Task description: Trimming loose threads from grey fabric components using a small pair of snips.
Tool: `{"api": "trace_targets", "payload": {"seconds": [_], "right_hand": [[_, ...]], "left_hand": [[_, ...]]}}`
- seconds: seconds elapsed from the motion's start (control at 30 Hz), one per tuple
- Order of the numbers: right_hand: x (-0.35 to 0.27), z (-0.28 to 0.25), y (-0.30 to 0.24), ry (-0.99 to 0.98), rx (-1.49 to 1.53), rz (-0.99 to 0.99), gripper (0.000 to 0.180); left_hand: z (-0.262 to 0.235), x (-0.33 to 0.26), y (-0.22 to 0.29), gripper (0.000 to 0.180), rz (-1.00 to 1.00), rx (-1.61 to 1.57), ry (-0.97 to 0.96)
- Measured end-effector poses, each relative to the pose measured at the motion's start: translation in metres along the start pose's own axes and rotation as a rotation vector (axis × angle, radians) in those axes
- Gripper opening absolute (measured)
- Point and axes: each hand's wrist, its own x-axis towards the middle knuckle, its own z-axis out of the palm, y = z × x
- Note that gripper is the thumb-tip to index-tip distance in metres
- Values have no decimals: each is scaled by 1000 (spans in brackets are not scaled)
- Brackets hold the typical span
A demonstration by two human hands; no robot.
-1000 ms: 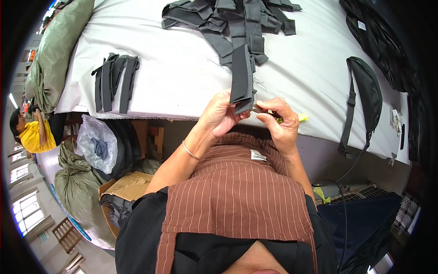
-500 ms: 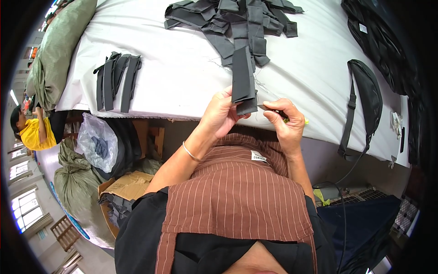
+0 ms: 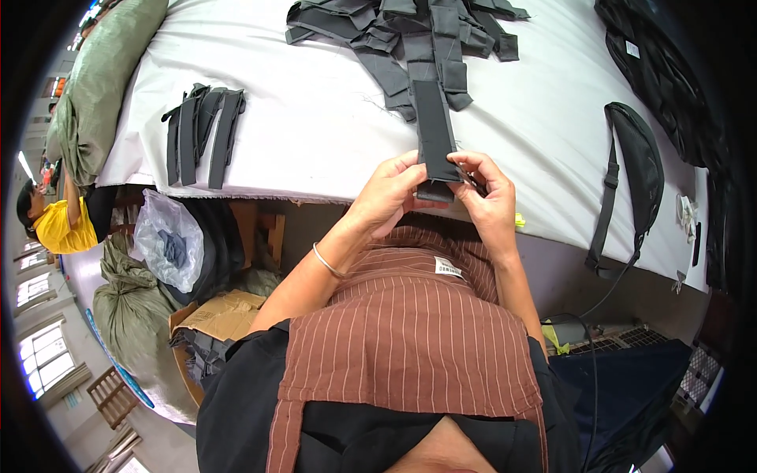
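Observation:
My left hand (image 3: pixel 384 199) is closed on the near end of a dark grey fabric strip (image 3: pixel 434 126), thumb on top. The strip runs away from me over the table's near edge toward a heap of similar dark grey fabric pieces (image 3: pixel 410 47). At the strip's right edge, the thumb and fingertips of my right hand (image 3: pixel 490 203) pinch the cloth. A small dark pointed tool (image 3: pixel 474 183) is tucked in that same hand; the fingers cover much of it, and its exact kind is unclear. A short folded end (image 3: pixel 434 191) of cloth hangs below the fingertips.
Several grey strips (image 3: pixel 206 138) lie on the white-covered table (image 3: pixel 307 118) at the left. A black bag with a strap (image 3: pixel 635 169) lies at the right. Below the table on the left are a clear plastic bag (image 3: pixel 167 244) and a cardboard box (image 3: pixel 221 315). A person in yellow (image 3: pixel 67 225) is far left.
My right hand has moved left and up to the strip and now pinches its edge. The strip's near end has shifted slightly right and down, with my left hand still on it.

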Motion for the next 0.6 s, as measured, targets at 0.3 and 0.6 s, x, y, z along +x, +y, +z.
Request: {"api": "trace_targets", "payload": {"seconds": [0.3,0.6], "right_hand": [[9,10,-8,110,214,54,19],[5,9,-20,74,55,-90,25]], "left_hand": [[-9,1,3,28,-2,-150,-78],[-7,-2,10,34,90,76,-60]]}}
